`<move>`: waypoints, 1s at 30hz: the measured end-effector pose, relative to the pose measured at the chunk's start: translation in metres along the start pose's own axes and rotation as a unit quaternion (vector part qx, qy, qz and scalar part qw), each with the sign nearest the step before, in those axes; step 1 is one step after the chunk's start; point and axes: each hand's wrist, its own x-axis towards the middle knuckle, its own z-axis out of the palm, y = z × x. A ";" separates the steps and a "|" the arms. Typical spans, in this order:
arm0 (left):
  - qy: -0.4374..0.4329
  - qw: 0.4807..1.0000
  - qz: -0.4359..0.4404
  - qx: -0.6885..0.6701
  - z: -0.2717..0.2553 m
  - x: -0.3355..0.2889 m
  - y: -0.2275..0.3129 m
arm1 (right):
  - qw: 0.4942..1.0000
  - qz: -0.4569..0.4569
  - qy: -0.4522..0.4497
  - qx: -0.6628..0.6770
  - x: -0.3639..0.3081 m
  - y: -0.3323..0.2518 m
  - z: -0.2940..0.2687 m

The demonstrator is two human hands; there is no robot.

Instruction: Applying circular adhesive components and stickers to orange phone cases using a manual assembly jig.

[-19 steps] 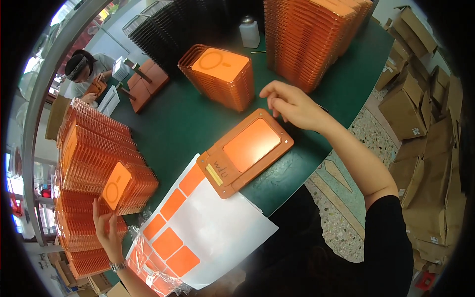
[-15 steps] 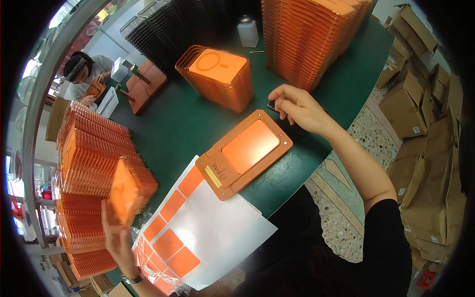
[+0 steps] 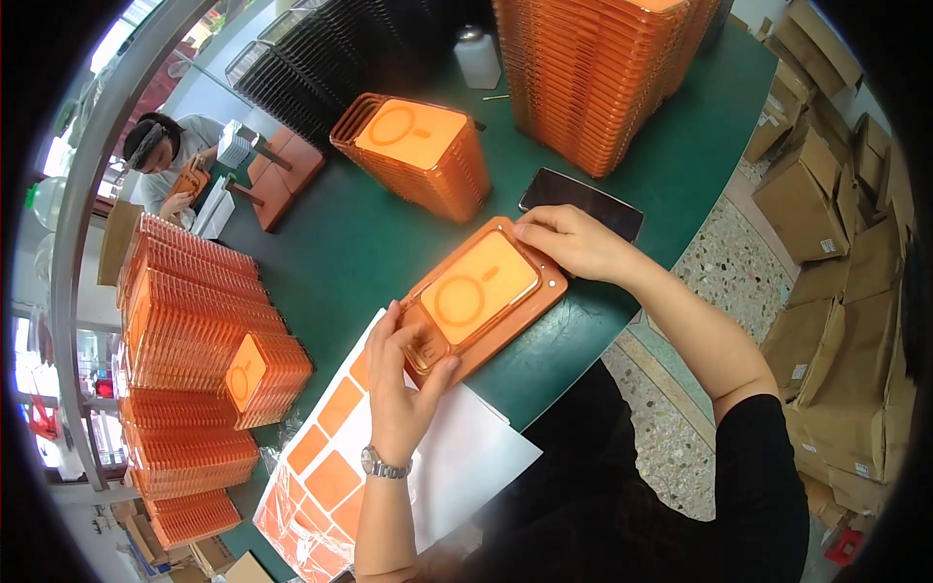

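Observation:
An orange phone case [image 3: 501, 257] with a ring mark on its back lies over a brown-orange jig plate [image 3: 520, 313]. My left hand [image 3: 397, 394], with a metal watch at the wrist, grips the case's near-left end between thumb and fingers. At the opposite end my right hand [image 3: 575, 243] is closed, its fingertips pressed on the case's upper edge, partly hiding that corner. Beside the right hand lies a dark phone [image 3: 588, 197], flat on the table. Under my left arm rests a white sheet [image 3: 466, 442] bearing several orange rectangular stickers [image 3: 332, 478].
Stacked orange cases [image 3: 190, 321] rise at the left. A smaller stack [image 3: 428, 160] and a tall one [image 3: 573, 78] stand beyond the jig. Black cases [image 3: 321, 68] and a white bottle [image 3: 477, 60] are farther back. Cardboard boxes [image 3: 812, 204] line the right. A co-worker [image 3: 160, 170] sits far left.
My left hand has brought a case from the left stacks onto the jig, covering its orange panel. My right hand has let go of the dark phone and moved to the case.

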 end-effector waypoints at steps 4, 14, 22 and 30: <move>0.005 1.000 -0.008 0.001 0.002 0.000 0.006 | 0.997 0.055 -0.034 0.039 0.006 -0.007 -0.001; 0.052 0.966 -0.224 -0.117 0.001 -0.032 -0.010 | 0.990 0.096 -0.063 0.079 0.019 0.000 0.003; -0.014 0.957 -0.220 -0.186 -0.005 -0.020 -0.013 | 0.999 0.000 -0.035 -0.039 0.008 -0.004 -0.010; -0.022 0.991 -0.116 0.057 -0.013 -0.019 -0.018 | 0.920 -0.179 -0.091 -0.336 -0.006 -0.042 -0.021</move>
